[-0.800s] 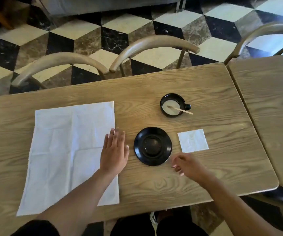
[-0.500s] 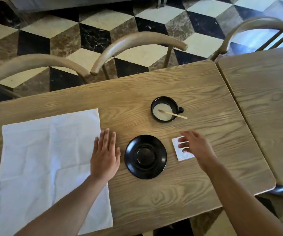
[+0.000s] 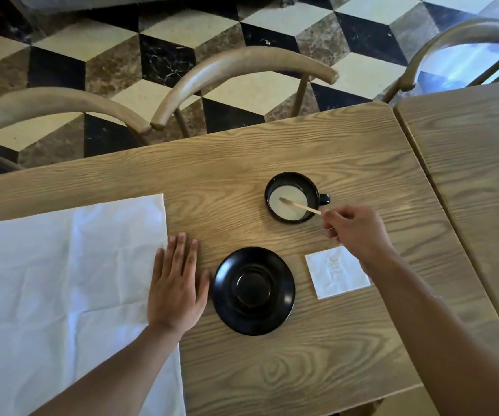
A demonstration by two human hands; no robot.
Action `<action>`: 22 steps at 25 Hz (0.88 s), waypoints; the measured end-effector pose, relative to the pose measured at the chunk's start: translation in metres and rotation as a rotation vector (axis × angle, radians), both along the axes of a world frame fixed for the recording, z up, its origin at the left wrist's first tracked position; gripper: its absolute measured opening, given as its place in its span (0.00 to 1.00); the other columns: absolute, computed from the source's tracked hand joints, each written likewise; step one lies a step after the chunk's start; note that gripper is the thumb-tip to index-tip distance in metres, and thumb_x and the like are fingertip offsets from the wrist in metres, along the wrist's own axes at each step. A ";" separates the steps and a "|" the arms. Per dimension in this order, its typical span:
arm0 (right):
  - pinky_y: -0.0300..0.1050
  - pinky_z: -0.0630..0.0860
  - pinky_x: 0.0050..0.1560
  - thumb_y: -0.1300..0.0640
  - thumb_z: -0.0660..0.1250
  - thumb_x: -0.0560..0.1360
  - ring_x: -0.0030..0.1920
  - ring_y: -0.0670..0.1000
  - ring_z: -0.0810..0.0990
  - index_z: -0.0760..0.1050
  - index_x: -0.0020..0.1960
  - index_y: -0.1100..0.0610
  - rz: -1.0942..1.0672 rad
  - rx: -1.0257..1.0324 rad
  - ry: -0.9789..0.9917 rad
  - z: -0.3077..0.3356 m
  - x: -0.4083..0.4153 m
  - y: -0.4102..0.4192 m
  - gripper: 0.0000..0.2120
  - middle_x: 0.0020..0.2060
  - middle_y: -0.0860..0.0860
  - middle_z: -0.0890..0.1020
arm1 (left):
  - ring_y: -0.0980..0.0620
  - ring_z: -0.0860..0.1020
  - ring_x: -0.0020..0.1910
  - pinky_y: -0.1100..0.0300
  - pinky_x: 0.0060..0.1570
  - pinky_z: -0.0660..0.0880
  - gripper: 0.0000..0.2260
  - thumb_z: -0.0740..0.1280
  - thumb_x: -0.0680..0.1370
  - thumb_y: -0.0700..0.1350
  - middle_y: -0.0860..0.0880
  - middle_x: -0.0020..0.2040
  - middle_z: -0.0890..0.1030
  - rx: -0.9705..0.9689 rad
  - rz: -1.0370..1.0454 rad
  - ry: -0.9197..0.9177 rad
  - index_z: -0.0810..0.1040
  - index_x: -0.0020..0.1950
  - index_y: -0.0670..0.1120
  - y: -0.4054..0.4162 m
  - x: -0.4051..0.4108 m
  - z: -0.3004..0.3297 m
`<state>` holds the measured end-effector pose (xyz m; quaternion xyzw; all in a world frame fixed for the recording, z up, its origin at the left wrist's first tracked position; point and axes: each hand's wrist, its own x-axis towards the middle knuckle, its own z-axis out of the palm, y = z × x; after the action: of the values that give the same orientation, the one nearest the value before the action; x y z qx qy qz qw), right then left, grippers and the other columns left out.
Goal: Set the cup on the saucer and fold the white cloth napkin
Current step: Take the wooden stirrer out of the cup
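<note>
On the wooden table (image 3: 272, 370) sit 1 black cup (image 3: 292, 196) of pale liquid, 1 empty black saucer (image 3: 253, 291) nearer the person, 1 white cloth napkin (image 3: 62, 280) spread flat at left, and 1 small paper square (image 3: 336, 272). The right hand (image 3: 354, 231) pinches 1 wooden stir stick (image 3: 300, 205) leaning in the cup. The left hand (image 3: 176, 286) lies flat, fingers extended, on the napkin's right edge.

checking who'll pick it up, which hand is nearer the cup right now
Right. The right hand is just beside the cup, fingertips at the outer end of the stir stick. The left hand lies flat on the table beside the saucer, farther away.
</note>
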<state>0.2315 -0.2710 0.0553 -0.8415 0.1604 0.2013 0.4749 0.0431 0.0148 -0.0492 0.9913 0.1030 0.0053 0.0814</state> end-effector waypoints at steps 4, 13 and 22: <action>0.46 0.74 0.37 0.51 0.71 0.74 0.30 0.46 0.78 0.82 0.34 0.56 0.053 -0.065 0.000 0.002 0.000 -0.003 0.12 0.28 0.51 0.83 | 0.41 0.59 0.82 0.40 0.79 0.57 0.28 0.55 0.82 0.55 0.40 0.81 0.63 -0.007 0.016 -0.005 0.66 0.79 0.42 0.000 0.000 -0.001; 0.40 0.64 0.28 0.52 0.72 0.74 0.21 0.42 0.65 0.82 0.41 0.59 0.022 -0.086 0.046 0.009 -0.012 -0.015 0.10 0.19 0.41 0.68 | 0.42 0.59 0.82 0.40 0.79 0.57 0.29 0.55 0.81 0.55 0.41 0.81 0.62 -0.009 0.026 0.007 0.66 0.79 0.42 0.000 0.001 -0.001; 0.45 0.72 0.37 0.53 0.73 0.74 0.28 0.43 0.73 0.84 0.40 0.51 0.012 0.076 0.074 0.011 -0.040 -0.030 0.05 0.28 0.44 0.79 | 0.42 0.58 0.82 0.41 0.80 0.56 0.29 0.53 0.81 0.55 0.41 0.82 0.62 -0.006 0.035 0.037 0.66 0.79 0.42 -0.001 0.002 0.001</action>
<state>0.1915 -0.3013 0.0664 -0.8157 0.1652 0.2411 0.4992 0.0452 0.0134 -0.0480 0.9891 0.1220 -0.0120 0.0821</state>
